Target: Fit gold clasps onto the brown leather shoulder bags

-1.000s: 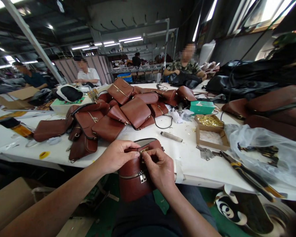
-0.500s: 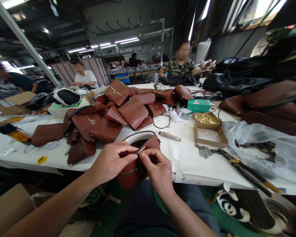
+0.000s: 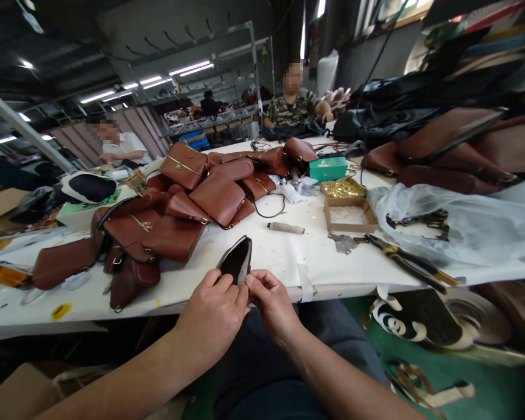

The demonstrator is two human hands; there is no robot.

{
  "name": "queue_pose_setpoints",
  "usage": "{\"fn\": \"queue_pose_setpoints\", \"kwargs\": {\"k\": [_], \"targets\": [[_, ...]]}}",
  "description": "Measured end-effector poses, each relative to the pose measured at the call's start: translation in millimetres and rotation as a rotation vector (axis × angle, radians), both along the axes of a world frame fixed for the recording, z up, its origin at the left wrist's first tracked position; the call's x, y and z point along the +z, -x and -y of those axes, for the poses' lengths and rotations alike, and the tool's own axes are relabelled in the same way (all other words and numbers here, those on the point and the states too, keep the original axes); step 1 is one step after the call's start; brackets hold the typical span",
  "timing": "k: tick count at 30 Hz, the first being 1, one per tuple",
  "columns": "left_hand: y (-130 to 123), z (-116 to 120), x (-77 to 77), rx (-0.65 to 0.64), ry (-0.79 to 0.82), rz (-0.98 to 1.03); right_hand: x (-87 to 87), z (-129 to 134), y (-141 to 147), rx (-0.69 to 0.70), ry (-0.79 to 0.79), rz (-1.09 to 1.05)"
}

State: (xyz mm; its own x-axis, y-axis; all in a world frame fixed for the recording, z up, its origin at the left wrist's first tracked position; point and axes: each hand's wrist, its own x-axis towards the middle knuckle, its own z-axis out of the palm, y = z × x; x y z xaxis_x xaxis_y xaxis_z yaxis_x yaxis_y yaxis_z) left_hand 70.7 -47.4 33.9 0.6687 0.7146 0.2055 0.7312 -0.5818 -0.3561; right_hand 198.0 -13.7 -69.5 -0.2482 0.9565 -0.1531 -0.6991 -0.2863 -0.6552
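Note:
A small bag (image 3: 237,261) stands at the table's front edge, its dark inside facing up; my hands hide most of its outside. My left hand (image 3: 216,315) wraps its fingers over the near rim. Beside it, my right hand (image 3: 271,300) pinches the bag's right edge between thumb and fingers. Any small fitting under the fingertips is hidden. Behind and to the left lies a heap of brown leather bags (image 3: 219,195). A handle-like grey tool (image 3: 286,227) rests just beyond my hands.
Black-and-yellow pliers (image 3: 409,262) lie at the right by a clear plastic bag (image 3: 472,221). Open boxes hold gold pieces (image 3: 342,188) and pale pieces (image 3: 349,214). A green box (image 3: 328,170) stands behind. One person (image 3: 291,105) sits across the table, another (image 3: 122,143) farther left.
The bag has turned and tipped, so its opening now shows and its zip front is hidden. My left hand has moved over the rim. The view has swung right.

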Motion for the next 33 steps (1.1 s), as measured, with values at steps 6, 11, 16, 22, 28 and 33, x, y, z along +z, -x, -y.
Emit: {"fn": "queue_pose_setpoints", "kwargs": {"k": [6, 11, 16, 22, 28, 33], "targets": [[-11.6, -28.2, 11.4, -0.428, 0.418, -0.053, -40.4, 13.4, -43.5, -0.099, 0.104, 0.055], [-34.6, -70.1, -22.9, -0.716, 0.351, -0.172, -65.3, 25.4, -59.4, -0.143, 0.248, -0.004], [-35.1, -96.1, -64.4, -0.816, 0.346, -0.149, -74.4, 23.9, -53.9, -0.208, 0.318, 0.061], [-5.8, -97.5, -102.5, -0.675, 0.279, -0.054, -90.8, 23.7, -55.8, -0.274, 0.335, 0.214], [-0.3, -82.5, -117.8, -0.473, 0.338, -0.005, -94.1, 23.4, -54.7, -0.359, 0.342, 0.304], [2.8, -87.6, -106.3, -0.385, 0.538, -0.026, -89.9, 21.7, -55.8, -0.342, 0.407, 0.287]]}}
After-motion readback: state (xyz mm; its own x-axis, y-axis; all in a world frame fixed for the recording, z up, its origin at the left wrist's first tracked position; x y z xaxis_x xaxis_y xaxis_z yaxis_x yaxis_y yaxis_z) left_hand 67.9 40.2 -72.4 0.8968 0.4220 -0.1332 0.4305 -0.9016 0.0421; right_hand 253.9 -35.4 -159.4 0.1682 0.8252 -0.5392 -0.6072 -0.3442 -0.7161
